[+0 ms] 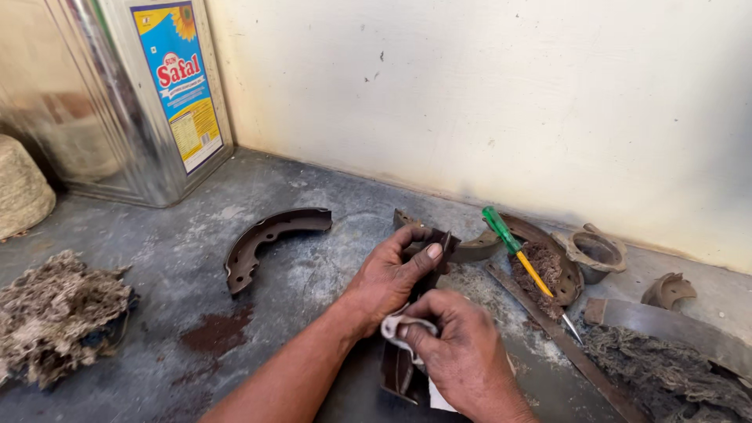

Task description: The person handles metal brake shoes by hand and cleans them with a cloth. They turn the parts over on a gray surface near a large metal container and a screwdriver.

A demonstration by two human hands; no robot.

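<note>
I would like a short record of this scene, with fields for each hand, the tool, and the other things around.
left hand: grips the upper end of a curved brake shoe
right hand: presses a white cloth on that shoe
tool: green-handled screwdriver, resting on worn parts by the wall
other shoe: lies on the grey floor, left
far left: metal tin, fibre waste

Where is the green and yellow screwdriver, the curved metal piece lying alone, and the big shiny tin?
screwdriver (pixel 517 251): head view, on its handle where green meets yellow.
curved brake shoe (pixel 262 239): head view, middle of its arc.
big tin (pixel 125 102): head view, on its shiny side.
</note>
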